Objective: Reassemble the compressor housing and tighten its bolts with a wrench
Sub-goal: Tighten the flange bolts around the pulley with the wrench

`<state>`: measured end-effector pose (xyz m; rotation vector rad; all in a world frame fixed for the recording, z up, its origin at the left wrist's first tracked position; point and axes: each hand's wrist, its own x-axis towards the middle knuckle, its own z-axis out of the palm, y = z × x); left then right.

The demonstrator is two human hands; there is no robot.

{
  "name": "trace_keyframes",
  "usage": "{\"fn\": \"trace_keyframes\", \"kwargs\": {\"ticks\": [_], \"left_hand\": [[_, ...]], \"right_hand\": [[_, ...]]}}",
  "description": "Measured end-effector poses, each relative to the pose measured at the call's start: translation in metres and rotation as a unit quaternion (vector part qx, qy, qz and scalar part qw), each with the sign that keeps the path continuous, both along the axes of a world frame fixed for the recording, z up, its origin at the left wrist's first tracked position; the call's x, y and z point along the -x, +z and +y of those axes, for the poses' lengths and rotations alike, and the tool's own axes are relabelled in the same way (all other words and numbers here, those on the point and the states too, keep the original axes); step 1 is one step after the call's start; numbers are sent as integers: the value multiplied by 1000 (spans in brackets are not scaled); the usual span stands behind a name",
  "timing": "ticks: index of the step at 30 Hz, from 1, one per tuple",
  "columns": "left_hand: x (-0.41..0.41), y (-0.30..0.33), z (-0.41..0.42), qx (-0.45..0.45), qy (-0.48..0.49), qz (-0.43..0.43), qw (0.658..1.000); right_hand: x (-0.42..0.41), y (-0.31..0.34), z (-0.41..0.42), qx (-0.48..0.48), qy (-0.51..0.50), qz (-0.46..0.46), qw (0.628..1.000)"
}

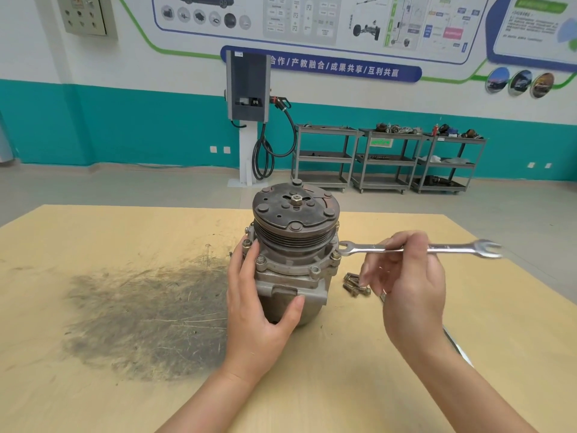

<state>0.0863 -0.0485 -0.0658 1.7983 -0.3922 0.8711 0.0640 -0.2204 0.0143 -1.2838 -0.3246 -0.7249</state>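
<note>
A grey metal compressor (293, 264) stands upright mid-table, its rusty pulley and clutch plate on top. My left hand (259, 304) grips the housing from the left, thumb across the front. My right hand (406, 282) pinches the shaft of a silver open-ended wrench (443, 249), held level. The wrench's left jaw sits at a bolt (336, 256) on the housing's right flange. Other bolts stand in the flange at the front left (261, 260) and left (246, 243).
Several loose bolts (354, 284) lie on the wooden table (125, 232) right of the compressor. A second metal tool (457, 345) lies partly under my right forearm. A dark smudge (140, 314) covers the table's left part. Metal carts (387, 157) stand along the far wall.
</note>
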Motion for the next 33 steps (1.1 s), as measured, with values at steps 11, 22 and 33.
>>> {"fn": "trace_keyframes", "kwargs": {"ticks": [11, 22, 33], "left_hand": [[0, 0, 0, 0, 1, 0, 1000], [1, 1, 0, 0, -2, 8, 1000], [1, 0, 0, 0, -1, 3, 1000]], "right_hand": [[-15, -6, -13, -65, 122, 78, 987], [-2, -8, -3, 112, -20, -52, 992], [6, -10, 6, 123, -139, -133, 974]]}}
